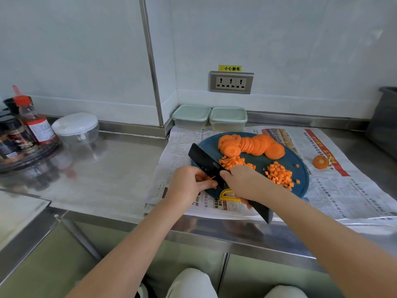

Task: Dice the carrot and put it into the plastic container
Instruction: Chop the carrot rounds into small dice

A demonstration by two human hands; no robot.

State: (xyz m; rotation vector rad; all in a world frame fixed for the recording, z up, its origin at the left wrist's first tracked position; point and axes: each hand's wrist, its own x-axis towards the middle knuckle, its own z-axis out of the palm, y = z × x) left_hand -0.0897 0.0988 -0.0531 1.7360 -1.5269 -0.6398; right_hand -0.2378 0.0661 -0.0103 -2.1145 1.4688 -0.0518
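1. Gripping the black knife [206, 162] by its handle, the right hand [242, 181] is clenched around it at the near edge of the blue cutting board [261, 161], with the blade pointing far-left in the head view.
2. The left hand [189, 183] sits just left of the blade, fingers curled, pinching a thin carrot sliver [212, 178]. Whether the sliver touches the steel I cannot tell.
3. The carrot lies in parts on the board: fanned carrot slices [253, 145] at the far side, a small diced pile [233, 161] beside the blade, and a larger diced pile [279, 173] to the right. A carrot end [320, 162] lies apart on the newspaper [343, 190].
4. The left plastic container [191, 116] and the right plastic container [228, 118] stand side by side at the far wall, lids on.
5. Likely troubles:
   - The left fingertips are right beside the edge, so a twist of the blade could nick them.
   - The larger pile lies near the board's right rim, and a careless scrape could spill dice onto the newspaper.
   - A yellow tool [228, 195] lies under the right wrist and may snag the handle.
   - With the lids on, a loaded blade would have nowhere to unload.
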